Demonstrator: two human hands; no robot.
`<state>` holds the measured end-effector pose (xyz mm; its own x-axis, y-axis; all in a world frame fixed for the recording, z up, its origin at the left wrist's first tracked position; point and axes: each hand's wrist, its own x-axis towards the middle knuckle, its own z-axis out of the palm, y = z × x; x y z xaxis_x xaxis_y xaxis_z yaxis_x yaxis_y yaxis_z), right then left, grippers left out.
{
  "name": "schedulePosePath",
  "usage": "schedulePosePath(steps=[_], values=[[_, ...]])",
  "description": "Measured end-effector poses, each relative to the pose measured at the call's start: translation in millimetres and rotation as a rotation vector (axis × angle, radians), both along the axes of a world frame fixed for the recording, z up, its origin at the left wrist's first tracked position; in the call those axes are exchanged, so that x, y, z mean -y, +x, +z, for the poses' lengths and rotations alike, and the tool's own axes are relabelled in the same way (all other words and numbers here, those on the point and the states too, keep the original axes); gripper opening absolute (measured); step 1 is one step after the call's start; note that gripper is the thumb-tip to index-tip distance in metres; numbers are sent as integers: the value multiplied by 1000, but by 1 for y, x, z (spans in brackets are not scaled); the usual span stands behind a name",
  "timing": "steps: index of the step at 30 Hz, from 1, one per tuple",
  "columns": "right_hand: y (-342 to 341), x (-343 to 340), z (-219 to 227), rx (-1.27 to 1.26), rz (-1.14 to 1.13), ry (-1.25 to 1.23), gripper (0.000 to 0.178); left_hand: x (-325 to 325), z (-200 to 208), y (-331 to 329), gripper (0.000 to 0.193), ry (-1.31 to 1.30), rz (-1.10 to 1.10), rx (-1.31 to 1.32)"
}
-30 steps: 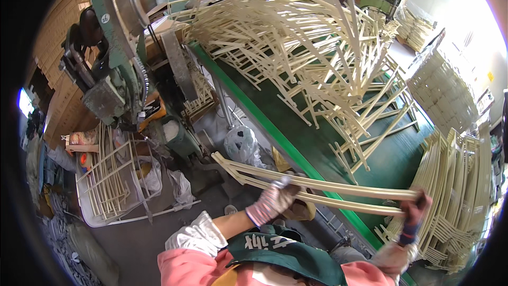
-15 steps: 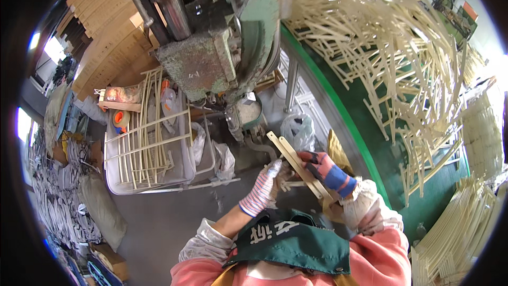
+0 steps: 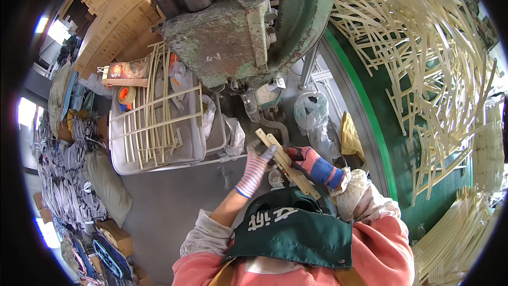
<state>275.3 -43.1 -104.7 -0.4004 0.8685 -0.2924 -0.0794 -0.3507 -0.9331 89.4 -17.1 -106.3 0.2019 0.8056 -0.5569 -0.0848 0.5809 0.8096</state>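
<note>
Two pale cream flat slats (image 3: 290, 166) with small holes near their ends lie together, slanting in front of my body. My right hand (image 3: 314, 167), in a red, blue and dark knit glove, is closed around their middle from the right. At their left side is my left hand (image 3: 255, 168), in a striped glove with bluish fingertips. Its thumb reaches close to the slats and its fingers stand apart; whether the thumb touches them I cannot tell. Above the hands hangs the worn green head of a machine (image 3: 217, 47).
A grey plastic tub (image 3: 119, 167) at the left bears loose slats and an orange tape roll (image 3: 126, 95). To the right, a green-edged table (image 3: 365, 122) carries a large heap of slats (image 3: 423, 58). Plastic bags (image 3: 311, 112) hang beyond my hands. Cardboard boxes (image 3: 114, 26) stand at far left.
My left hand has moved slightly left off the slats, its thumb and fingers now parted. The slats and right hand have shifted left. The view has moved, bringing the machine head lower and closer.
</note>
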Motion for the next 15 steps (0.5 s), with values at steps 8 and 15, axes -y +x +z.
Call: schedulePosePath(steps=[8, 15], values=[[-4, -10, -18, -13, -2, 22, 44, -10, 7, 3, 25, -185, -157, 325], [-15, -27, 10, 917, 450, 282, 46, -3, 2, 5, 20, -185, 185, 314]])
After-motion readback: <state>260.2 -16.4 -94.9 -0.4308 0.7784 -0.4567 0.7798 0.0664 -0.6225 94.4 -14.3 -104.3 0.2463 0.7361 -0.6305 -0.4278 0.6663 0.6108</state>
